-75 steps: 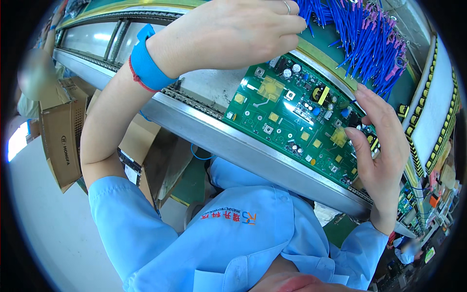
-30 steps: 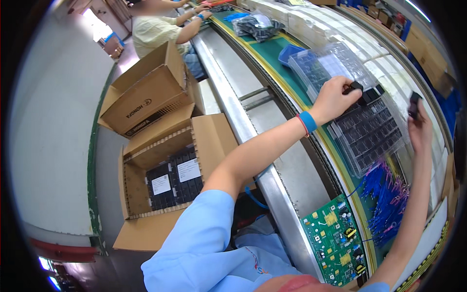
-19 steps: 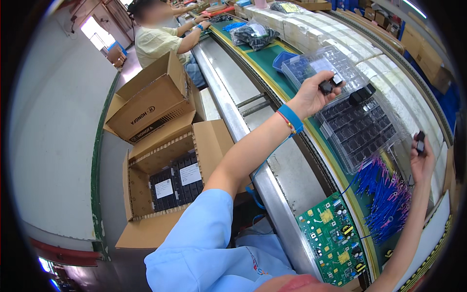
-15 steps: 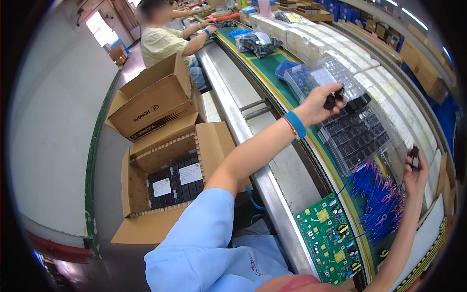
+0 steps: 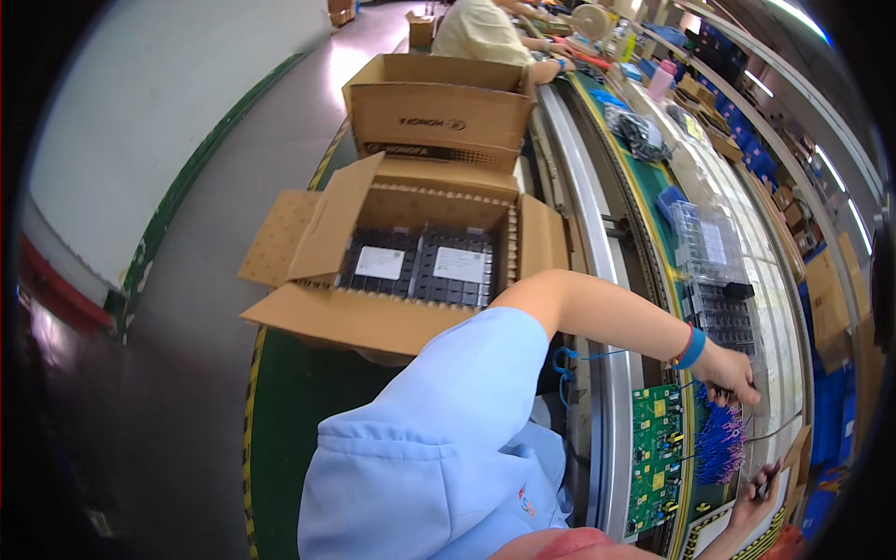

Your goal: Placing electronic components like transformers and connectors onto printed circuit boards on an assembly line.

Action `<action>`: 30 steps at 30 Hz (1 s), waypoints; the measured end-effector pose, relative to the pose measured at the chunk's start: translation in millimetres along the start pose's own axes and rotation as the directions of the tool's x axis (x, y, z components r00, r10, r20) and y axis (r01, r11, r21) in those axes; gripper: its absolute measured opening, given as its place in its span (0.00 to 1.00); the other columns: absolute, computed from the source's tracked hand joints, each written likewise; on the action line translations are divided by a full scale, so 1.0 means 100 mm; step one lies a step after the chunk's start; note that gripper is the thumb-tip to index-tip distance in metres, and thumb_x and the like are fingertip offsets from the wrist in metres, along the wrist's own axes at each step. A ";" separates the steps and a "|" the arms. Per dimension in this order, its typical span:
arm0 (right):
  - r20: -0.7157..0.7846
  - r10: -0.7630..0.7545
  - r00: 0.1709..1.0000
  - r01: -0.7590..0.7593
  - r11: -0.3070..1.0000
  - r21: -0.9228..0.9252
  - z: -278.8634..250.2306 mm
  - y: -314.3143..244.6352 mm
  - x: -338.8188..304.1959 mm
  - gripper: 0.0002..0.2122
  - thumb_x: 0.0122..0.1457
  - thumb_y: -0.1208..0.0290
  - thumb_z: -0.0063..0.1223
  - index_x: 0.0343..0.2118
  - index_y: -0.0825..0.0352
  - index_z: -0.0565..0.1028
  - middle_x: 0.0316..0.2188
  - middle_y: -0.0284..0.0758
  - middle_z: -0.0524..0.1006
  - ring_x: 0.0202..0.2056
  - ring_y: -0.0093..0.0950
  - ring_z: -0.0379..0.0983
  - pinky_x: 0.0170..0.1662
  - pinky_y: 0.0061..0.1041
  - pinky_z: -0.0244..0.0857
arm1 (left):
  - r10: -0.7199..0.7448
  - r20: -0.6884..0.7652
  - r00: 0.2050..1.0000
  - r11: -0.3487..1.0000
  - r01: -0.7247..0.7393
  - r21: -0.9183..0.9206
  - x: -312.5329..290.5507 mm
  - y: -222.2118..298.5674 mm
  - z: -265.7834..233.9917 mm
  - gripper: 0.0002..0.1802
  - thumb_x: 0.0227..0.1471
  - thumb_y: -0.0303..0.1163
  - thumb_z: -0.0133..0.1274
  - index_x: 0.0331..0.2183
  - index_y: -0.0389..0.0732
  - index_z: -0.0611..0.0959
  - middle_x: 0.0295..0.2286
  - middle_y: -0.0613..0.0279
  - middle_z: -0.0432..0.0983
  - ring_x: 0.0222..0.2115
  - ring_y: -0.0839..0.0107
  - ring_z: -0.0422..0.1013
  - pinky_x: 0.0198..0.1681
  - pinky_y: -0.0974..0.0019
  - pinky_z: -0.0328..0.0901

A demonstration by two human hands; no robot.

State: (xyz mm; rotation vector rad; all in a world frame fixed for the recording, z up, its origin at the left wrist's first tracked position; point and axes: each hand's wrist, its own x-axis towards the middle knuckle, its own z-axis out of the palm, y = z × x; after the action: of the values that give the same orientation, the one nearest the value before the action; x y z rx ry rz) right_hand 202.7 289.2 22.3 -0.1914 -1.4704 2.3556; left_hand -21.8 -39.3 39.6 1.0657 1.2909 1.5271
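My left hand (image 5: 731, 371) reaches across the bench with its fingers closed. Small dark parts show only partly beneath the fingers, just over a bundle of blue wires with pink ends (image 5: 719, 443). Lower right, my right hand (image 5: 754, 502) pinches a small black block-shaped part (image 5: 764, 483). Beyond my left hand lies a clear plastic tray (image 5: 714, 245) with rows of black components (image 5: 726, 320); one loose black block (image 5: 738, 290) sits on top. Green circuit boards (image 5: 657, 457) lie left of the wires. A blue wrist strap (image 5: 691, 347) circles my left wrist.
An open cardboard box (image 5: 392, 322) with black labelled trays (image 5: 457, 266) stands left of the metal bench rail (image 5: 611, 308); another carton (image 5: 439, 107) stands behind it. A person in a pale top (image 5: 481, 33) works farther up the line. Bagged black parts (image 5: 637, 131) lie there.
My left hand has come back from the clear tray toward the wire bundle, carrying black parts. My right hand appears lower. The view has turned left, showing more of the cartons and floor.
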 end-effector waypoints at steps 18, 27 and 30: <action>-0.276 -0.110 0.955 -0.060 0.838 -0.542 1.04 0.67 -2.09 0.33 0.50 0.56 0.64 0.56 0.71 0.69 0.30 0.27 0.74 0.18 0.11 0.60 0.16 0.10 0.49 | -0.136 0.214 0.967 0.816 -0.013 0.578 -0.60 -0.18 0.28 0.34 0.54 0.50 0.59 0.52 0.33 0.76 0.43 0.53 0.78 0.44 0.66 0.74 0.45 0.64 0.70; -0.341 0.022 0.940 -0.202 0.839 -0.505 1.27 0.62 -2.24 0.26 0.48 0.65 0.64 0.52 0.68 0.73 0.38 0.33 0.78 0.21 0.10 0.62 0.20 0.10 0.52 | 0.091 0.275 0.957 0.410 -0.288 0.865 -0.72 -0.20 0.31 0.25 0.45 0.39 0.66 0.44 0.41 0.79 0.38 0.61 0.77 0.32 0.67 0.72 0.34 0.64 0.67; -0.363 0.033 0.931 -0.229 0.828 -0.512 1.34 0.71 -2.23 0.26 0.47 0.64 0.66 0.51 0.67 0.74 0.32 0.30 0.77 0.21 0.10 0.61 0.20 0.10 0.51 | 0.095 0.331 0.939 0.323 -0.344 0.882 -0.75 -0.28 0.32 0.24 0.43 0.38 0.67 0.43 0.41 0.79 0.37 0.60 0.76 0.32 0.60 0.72 0.34 0.62 0.67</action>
State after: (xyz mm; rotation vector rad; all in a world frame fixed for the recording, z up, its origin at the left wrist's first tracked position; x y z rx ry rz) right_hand 353.8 67.0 3.6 -0.8299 -1.9527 1.7968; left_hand 32.4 -99.8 9.3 2.1625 1.9700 0.6331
